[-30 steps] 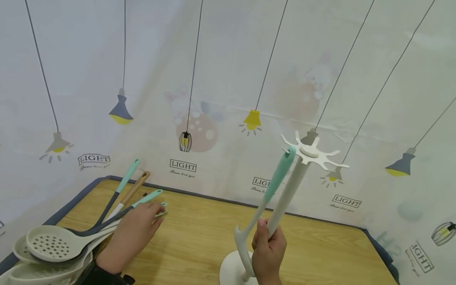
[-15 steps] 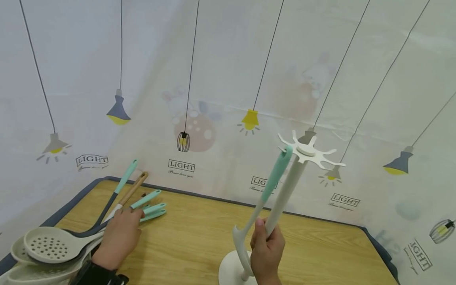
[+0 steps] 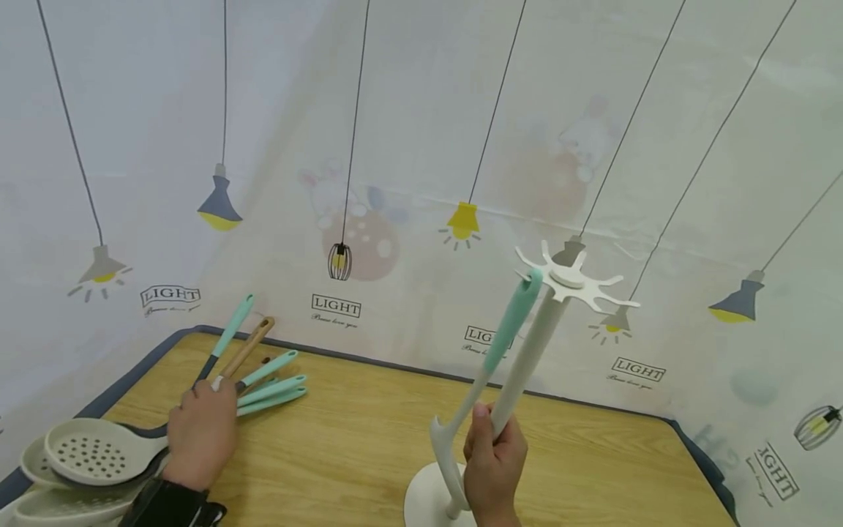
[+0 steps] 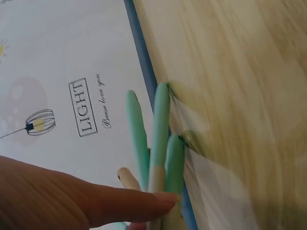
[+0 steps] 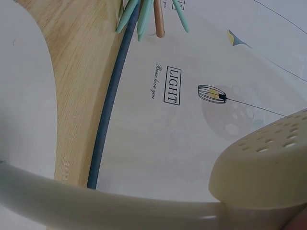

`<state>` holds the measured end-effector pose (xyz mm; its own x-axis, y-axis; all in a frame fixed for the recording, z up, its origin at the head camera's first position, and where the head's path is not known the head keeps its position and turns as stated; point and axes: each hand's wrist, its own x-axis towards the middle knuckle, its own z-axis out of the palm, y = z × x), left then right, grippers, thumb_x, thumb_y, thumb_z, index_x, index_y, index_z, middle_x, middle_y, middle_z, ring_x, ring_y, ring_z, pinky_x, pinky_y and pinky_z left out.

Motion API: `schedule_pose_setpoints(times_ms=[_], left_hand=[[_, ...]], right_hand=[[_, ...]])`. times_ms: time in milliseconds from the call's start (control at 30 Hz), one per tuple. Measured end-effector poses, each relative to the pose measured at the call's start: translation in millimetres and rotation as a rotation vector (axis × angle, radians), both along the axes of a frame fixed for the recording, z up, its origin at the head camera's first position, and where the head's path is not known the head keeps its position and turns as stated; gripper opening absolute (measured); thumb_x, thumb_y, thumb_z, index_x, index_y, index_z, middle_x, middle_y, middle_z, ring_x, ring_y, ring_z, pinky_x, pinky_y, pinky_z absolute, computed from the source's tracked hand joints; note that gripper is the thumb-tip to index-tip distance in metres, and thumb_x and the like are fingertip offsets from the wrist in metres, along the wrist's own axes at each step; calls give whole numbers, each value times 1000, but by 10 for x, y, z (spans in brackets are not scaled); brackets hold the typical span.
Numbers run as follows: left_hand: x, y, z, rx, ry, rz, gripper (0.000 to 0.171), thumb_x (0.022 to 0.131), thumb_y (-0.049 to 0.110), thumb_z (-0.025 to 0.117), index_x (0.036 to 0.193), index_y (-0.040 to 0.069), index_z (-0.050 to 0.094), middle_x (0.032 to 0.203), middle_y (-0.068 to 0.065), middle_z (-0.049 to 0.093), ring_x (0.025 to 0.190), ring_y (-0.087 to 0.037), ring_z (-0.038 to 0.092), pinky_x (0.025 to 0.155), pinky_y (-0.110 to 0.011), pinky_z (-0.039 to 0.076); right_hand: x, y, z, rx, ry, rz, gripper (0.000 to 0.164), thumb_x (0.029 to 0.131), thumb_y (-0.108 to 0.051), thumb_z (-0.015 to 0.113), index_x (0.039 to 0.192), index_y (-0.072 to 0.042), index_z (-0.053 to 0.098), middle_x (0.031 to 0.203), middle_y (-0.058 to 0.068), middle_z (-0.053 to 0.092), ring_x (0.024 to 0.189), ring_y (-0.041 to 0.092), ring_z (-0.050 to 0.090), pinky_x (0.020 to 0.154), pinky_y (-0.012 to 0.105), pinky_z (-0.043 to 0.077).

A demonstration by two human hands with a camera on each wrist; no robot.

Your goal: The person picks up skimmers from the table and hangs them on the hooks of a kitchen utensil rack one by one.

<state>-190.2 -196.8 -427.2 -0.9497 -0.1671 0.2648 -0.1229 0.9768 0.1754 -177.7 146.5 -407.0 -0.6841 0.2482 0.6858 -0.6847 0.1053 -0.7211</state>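
My left hand [image 3: 203, 435] has slid down utensil bundle [image 3: 95, 451], left on desk [image 3: 356, 432], baring more handles [image 3: 271, 389]; grip unclear, no piece separated yet. Right hand [image 3: 490, 465] grips stand [image 3: 535, 348], skimmer [image 3: 510, 326] hanging.

One white stand [image 3: 530, 359], five visible turquoise handles [image 3: 232, 327]
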Motion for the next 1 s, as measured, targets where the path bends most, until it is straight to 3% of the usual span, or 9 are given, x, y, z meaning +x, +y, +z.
schedule_pose_setpoints(times_ms=[100, 300, 533, 1000], left_hand=[[-6, -39, -22, 7, 25, -7, 31, 93, -8, 60, 123, -16, 55, 91, -37, 57, 80, -49, 60, 61, -54, 50], [-17, -58, 1, 23, -4, -17, 34, 92, -8, 63, 124, -17, 55, 93, -33, 60, 80, -44, 60, 61, -52, 50], [-1, -35, 42, 19, -26, -18, 20, 92, -8, 63, 111, -15, 59, 90, -29, 60, 76, -39, 59, 59, -48, 49], [-1, -53, 58, 61, -78, -46, 11, 93, -8, 61, 104, -7, 63, 85, -26, 58, 72, -37, 56, 57, -47, 49]], right_hand=[[-6, 3, 4, 5, 32, 13, 21, 102, 9, 44, 82, 8, 48, 50, 5, 32, 36, 7, 30, 32, 19, 29], [-11, -3, 14, 2, 54, 28, 20, 102, 10, 44, 83, 9, 48, 50, 6, 32, 36, 7, 30, 31, 19, 28], [-17, 0, -6, -13, 54, 32, 19, 102, 10, 44, 83, 10, 49, 51, 3, 33, 36, 5, 31, 31, 18, 29], [-9, 0, 5, 2, 28, 9, 21, 102, 8, 45, 82, 9, 49, 51, 3, 33, 37, 3, 32, 32, 18, 30]])
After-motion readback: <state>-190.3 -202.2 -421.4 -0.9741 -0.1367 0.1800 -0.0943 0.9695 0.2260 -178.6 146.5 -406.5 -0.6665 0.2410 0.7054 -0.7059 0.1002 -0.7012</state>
